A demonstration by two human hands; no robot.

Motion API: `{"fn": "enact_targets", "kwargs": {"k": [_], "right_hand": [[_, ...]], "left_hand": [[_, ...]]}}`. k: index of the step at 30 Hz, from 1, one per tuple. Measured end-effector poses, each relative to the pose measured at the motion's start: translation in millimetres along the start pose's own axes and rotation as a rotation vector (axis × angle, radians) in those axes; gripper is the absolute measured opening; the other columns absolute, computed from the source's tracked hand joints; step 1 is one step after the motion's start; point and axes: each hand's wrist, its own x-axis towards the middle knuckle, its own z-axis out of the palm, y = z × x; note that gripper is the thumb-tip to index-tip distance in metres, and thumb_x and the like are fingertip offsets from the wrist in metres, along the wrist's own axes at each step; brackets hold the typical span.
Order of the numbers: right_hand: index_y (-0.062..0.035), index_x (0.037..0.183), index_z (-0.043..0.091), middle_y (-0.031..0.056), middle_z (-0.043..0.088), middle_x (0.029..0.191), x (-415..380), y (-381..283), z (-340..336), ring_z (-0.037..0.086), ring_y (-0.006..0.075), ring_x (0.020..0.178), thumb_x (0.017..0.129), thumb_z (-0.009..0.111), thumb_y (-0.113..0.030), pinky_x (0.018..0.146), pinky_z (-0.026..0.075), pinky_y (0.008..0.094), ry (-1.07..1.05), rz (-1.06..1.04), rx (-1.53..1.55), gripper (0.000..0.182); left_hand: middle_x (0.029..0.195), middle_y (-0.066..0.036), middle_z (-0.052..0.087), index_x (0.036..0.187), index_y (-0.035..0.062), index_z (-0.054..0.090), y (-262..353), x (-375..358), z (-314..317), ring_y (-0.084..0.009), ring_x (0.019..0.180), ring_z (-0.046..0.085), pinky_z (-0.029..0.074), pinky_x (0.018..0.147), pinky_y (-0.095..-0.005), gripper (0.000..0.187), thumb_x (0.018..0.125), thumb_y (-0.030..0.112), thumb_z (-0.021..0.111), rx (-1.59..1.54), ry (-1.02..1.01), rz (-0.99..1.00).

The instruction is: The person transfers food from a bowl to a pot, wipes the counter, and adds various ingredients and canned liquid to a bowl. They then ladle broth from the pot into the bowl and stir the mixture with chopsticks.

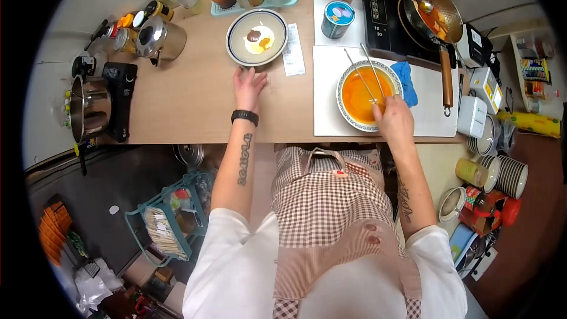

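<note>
Just below the cream bowl [235, 47] with a dark rim line, my left hand [250, 87] is open, palm down, with fingertips right at its near rim. A dark sauce [254, 36] and a yellow-orange one lie inside that bowl. My right hand [394, 119] is closed over the near right rim of a patterned bowl [342, 109], its fingers curled inward. Orange-red broth [354, 97] fills this bowl. Two metal chopsticks [358, 74] slant in it, their far ends sticking out past the back rim and their near ends close to my right fingers.
A blue cloth [405, 82] lies right of the broth bowl on the white board [328, 124]. Behind stand a teal can [338, 20] and an induction cooker [378, 18] bearing a pan [446, 53]. A paper slip [293, 50] lies between the bowls. Pots [91, 106] and jars line the left.
</note>
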Motion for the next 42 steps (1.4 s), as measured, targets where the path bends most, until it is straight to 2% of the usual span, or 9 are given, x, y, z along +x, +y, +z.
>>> {"fn": "enact_targets", "kwargs": {"k": [5,9,11,13,16,19,26,34,42], "right_hand": [[0.0033,0.105,0.061,0.0189,0.063,0.090,-1,-2,-17,0.062,0.0356,0.084,0.078,0.078,-0.036,0.076,0.052,0.0431,0.009,0.017,0.019,0.051],[-0.0003,0.109,0.062,0.0052,0.055,0.075,-10,35,-108,0.054,0.0165,0.067,0.085,0.075,-0.024,0.065,0.047,0.0282,0.017,0.370,0.424,0.036],[-0.0021,0.117,0.059,-0.0037,0.052,0.072,-12,99,-108,0.045,0.0051,0.058,0.089,0.069,-0.012,0.054,0.038,0.0204,0.446,0.364,0.623,0.032],[-0.0024,0.131,0.049,-0.0031,0.055,0.075,2,167,-100,0.048,0.0060,0.062,0.091,0.066,-0.009,0.056,0.040,0.0194,0.557,0.497,0.907,0.044],[-0.0027,0.145,0.034,0.0071,0.065,0.097,37,198,-94,0.062,0.0127,0.083,0.092,0.066,-0.010,0.065,0.047,0.0214,0.331,0.632,1.172,0.063],[-0.0014,0.143,0.037,0.0096,0.065,0.101,73,205,-77,0.062,0.0142,0.084,0.093,0.064,-0.012,0.071,0.048,0.0240,0.301,0.530,1.675,0.057],[0.0062,0.114,0.064,0.0073,0.065,0.086,147,231,-82,0.061,0.0110,0.076,0.102,0.053,-0.021,0.066,0.050,0.0220,0.437,0.293,1.295,0.031],[0.0016,0.121,0.064,0.0050,0.067,0.088,139,285,-125,0.062,0.0101,0.078,0.098,0.054,-0.013,0.074,0.051,0.0231,0.210,0.190,0.880,0.029],[0.0038,0.116,0.064,0.0063,0.066,0.085,131,306,-134,0.062,0.0120,0.074,0.100,0.051,-0.015,0.071,0.052,0.0246,0.154,0.253,1.145,0.028]], "left_hand": [[0.131,-0.017,0.051,0.141,0.0033,0.031,-1,30,14,-0.0329,0.108,0.062,0.055,0.093,-0.0416,0.051,0.096,0.006,0.055,-0.145,-0.024,0.016],[0.130,-0.014,0.054,0.136,0.0053,0.036,-5,38,14,-0.0303,0.110,0.061,0.054,0.094,-0.0438,0.048,0.092,-0.003,0.051,-0.191,0.019,0.055],[0.135,-0.014,0.049,0.144,0.0078,0.032,2,25,14,-0.0292,0.113,0.059,0.053,0.094,-0.0431,0.058,0.090,-0.003,0.052,-0.183,0.036,0.043],[0.136,-0.013,0.049,0.145,0.0097,0.029,8,7,14,-0.0287,0.115,0.057,0.050,0.096,-0.0446,0.061,0.091,-0.002,0.053,-0.157,0.041,0.023],[0.135,-0.010,0.050,0.142,0.0113,0.034,10,-23,15,-0.0275,0.119,0.054,0.048,0.098,-0.0436,0.056,0.090,0.000,0.053,-0.129,0.006,0.035],[0.138,-0.008,0.050,0.138,0.0127,0.040,32,-73,41,-0.0267,0.123,0.052,0.046,0.099,-0.0421,0.050,0.090,0.001,0.052,-0.121,-0.059,0.049],[0.139,-0.009,0.049,0.143,0.0107,0.036,50,-147,132,-0.0235,0.123,0.052,0.048,0.098,-0.0416,0.058,0.088,0.001,0.049,-0.091,-0.131,-0.020],[0.126,-0.009,0.059,0.144,0.0084,0.035,26,-155,221,-0.0190,0.102,0.064,0.055,0.086,-0.0341,0.054,0.092,0.000,0.046,-0.098,-0.280,-0.104],[0.123,-0.010,0.058,0.142,0.0122,0.032,10,-148,266,-0.0204,0.104,0.063,0.053,0.087,-0.0380,0.055,0.092,-0.001,0.050,-0.053,-0.397,-0.168]]}}
